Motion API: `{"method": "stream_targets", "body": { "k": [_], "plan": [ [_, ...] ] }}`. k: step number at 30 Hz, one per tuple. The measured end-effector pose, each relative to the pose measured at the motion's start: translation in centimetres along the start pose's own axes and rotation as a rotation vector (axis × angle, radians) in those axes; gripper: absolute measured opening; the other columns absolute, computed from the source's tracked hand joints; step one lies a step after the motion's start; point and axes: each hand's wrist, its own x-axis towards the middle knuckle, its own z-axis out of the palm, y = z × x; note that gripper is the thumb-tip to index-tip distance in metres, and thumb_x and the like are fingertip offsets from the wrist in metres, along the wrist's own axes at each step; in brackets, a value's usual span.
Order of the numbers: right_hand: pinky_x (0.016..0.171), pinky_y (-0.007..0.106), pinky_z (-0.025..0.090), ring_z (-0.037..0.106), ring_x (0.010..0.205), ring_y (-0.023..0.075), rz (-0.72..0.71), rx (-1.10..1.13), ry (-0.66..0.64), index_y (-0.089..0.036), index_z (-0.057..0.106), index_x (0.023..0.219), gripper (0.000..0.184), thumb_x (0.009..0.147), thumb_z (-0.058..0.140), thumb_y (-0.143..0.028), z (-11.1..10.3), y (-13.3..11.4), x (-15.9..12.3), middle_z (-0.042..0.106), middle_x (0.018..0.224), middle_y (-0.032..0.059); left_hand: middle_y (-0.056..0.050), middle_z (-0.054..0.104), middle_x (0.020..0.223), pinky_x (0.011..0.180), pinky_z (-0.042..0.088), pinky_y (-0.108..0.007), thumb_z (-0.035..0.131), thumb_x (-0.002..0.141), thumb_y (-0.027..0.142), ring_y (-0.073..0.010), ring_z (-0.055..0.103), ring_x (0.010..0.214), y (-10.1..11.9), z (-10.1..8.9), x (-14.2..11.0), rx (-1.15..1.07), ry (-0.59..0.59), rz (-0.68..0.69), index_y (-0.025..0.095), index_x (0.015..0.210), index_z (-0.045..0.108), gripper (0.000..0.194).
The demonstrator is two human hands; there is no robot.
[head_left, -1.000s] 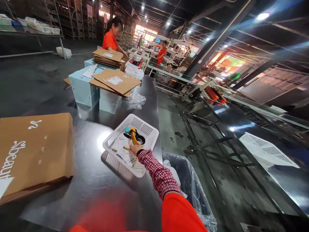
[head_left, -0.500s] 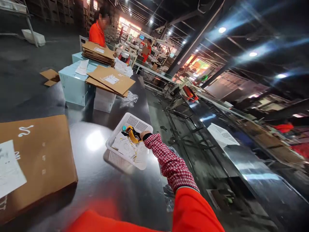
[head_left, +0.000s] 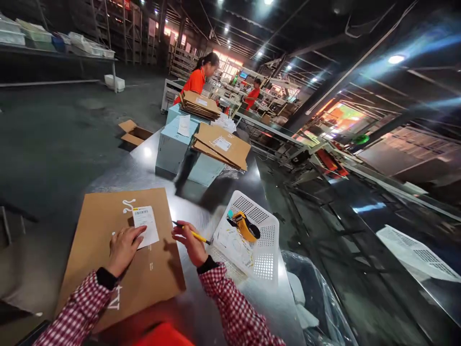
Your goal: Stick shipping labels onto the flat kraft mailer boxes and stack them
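Observation:
My left hand [head_left: 124,247] lies with fingers stretched on a brown cardboard box [head_left: 90,235], its fingertips at the edge of a white printed label sheet [head_left: 147,223]. In my right hand [head_left: 190,245] is a yellow pen [head_left: 199,236] with dark ends, held between thumb and fingers above the box's right edge. One dark end points toward the sheet, apart from it. To the right, a white perforated basket [head_left: 268,230] holds a yellow tape dispenser [head_left: 247,227] and several white printed papers [head_left: 232,245].
Blue boxes [head_left: 169,151] topped with flat cardboard mailers [head_left: 226,144] stand farther along the metal table. Clear plastic wrapping [head_left: 320,298] hangs by the right edge. A co-worker in orange [head_left: 194,81] stands beyond. An open carton [head_left: 135,132] lies on the floor.
My right hand has come out of the basket, back toward the box, and now shows a pen. My left hand has come into view on the box. The view has swung left.

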Motion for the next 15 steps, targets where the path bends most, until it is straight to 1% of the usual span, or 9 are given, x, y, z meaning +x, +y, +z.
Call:
{"method": "stream_targets", "body": {
  "k": [2,4,5,6,8,10,12,15],
  "plan": [
    [0.073,0.031,0.052,0.059,0.065,0.0121,-0.003,-0.024,0.055,-0.018,0.059,0.085,0.038,0.074,0.064,-0.055,2.4,1.7,0.3,0.058,0.069,-0.0003,-0.010,0.066,0.107,0.093,0.035,-0.053,0.044,0.088,0.026,-0.0299,0.052,0.107,-0.6,-0.2,0.2,0.055,-0.022,0.022,0.022,0.116,0.064,0.035],
    [0.061,0.028,0.051,0.048,0.050,0.0087,0.003,-0.056,0.096,-0.019,0.057,0.082,0.033,0.074,0.065,-0.050,4.0,3.0,0.7,0.049,0.057,-0.0054,-0.010,0.064,0.107,0.093,0.035,-0.051,0.043,0.090,0.028,-0.0296,0.051,0.107,-1.0,-0.5,0.3,0.097,-0.036,0.039,0.023,0.120,0.061,0.036],
    [0.057,0.027,0.050,0.043,0.047,0.0081,0.016,-0.058,0.102,-0.019,0.057,0.085,0.032,0.073,0.064,-0.049,4.6,3.5,0.9,0.046,0.056,-0.0066,-0.011,0.063,0.109,0.093,0.035,-0.050,0.042,0.091,0.029,-0.0294,0.050,0.108,-1.2,-0.5,0.3,0.114,-0.041,0.044,0.023,0.122,0.060,0.036],
    [0.054,0.027,0.050,0.042,0.046,0.0080,0.033,-0.065,0.091,-0.020,0.057,0.090,0.033,0.073,0.064,-0.047,5.2,4.0,1.1,0.046,0.057,-0.0068,-0.011,0.063,0.111,0.093,0.034,-0.049,0.040,0.092,0.029,-0.0290,0.049,0.109,-1.3,-0.6,0.3,0.127,-0.046,0.047,0.023,0.123,0.060,0.037],
    [0.052,0.025,0.048,0.046,0.048,0.0089,0.067,-0.117,0.061,-0.020,0.057,0.094,0.033,0.073,0.063,-0.044,6.0,4.7,1.5,0.049,0.060,-0.0057,-0.011,0.061,0.117,0.095,0.034,-0.048,0.037,0.093,0.026,-0.0278,0.048,0.111,-1.7,-0.8,0.3,0.141,-0.059,0.053,0.025,0.123,0.059,0.037],
    [0.050,0.024,0.045,0.052,0.051,0.0103,0.097,-0.223,0.042,-0.019,0.056,0.089,0.028,0.074,0.061,-0.041,6.6,5.2,1.9,0.053,0.062,-0.0036,-0.011,0.060,0.119,0.095,0.035,-0.046,0.036,0.093,0.023,-0.0262,0.049,0.111,-2.0,-1.1,0.4,0.149,-0.084,0.074,0.025,0.124,0.058,0.038],
    [0.047,0.022,0.041,0.055,0.050,0.0108,0.119,-0.331,0.057,-0.019,0.055,0.086,0.023,0.075,0.059,-0.038,7.1,5.4,2.5,0.056,0.062,-0.0033,-0.011,0.060,0.118,0.093,0.036,-0.045,0.034,0.093,0.021,-0.0253,0.050,0.110,-2.3,-1.6,0.4,0.156,-0.122,0.097,0.025,0.126,0.056,0.040],
    [0.044,0.022,0.039,0.051,0.045,0.0089,0.094,-0.411,0.097,-0.019,0.055,0.086,0.019,0.075,0.057,-0.035,7.5,5.4,3.7,0.055,0.064,-0.0041,-0.010,0.062,0.110,0.091,0.037,-0.043,0.033,0.092,0.017,-0.0239,0.054,0.103,-2.5,-2.1,0.5,0.156,-0.210,0.106,0.023,0.129,0.053,0.042]
  ]
}}
